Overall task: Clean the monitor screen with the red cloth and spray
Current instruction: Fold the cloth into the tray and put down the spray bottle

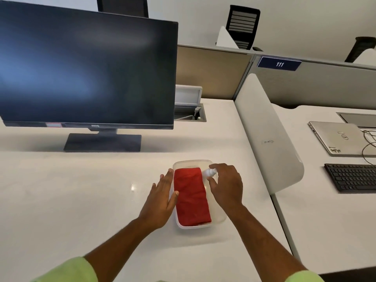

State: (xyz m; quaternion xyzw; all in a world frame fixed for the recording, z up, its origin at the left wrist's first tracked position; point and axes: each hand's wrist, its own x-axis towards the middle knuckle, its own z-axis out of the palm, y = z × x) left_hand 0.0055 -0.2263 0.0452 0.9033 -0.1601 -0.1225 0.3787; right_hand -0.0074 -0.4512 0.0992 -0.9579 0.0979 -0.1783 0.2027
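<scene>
While your two forearms reach in from the near edge, your right hand (225, 184) sits nearest the spray bottle (209, 172), and that pairing is what the coming move turns on. Its grip is curled over the small pale bottle, thumb below and fingers above, though whether it has fully pinched it you cannot tell from here, since the palm hides most of it. The bottle lies at the far right corner of the clear plastic container (218, 217), tucked against the red cloth (192, 197).

Your left hand (161, 200) rests flat with its grip spread, fingers along the container's left wall and the thumb touching the cloth's edge, so it appears to be steadying the box. The cloth is folded, its long axis running away from you and leaning a little left, filling most of the container.

Everything stands on a smooth white desk (71, 200), so the box could slide if you let go. Farther off to the left stands the monitor (85, 66), dark and upright on its stand, well apart from the container. Beyond the white divider (264, 129) to the right lie a closed laptop (337, 137) and a black keyboard (352, 177), with office chairs behind the partition.
</scene>
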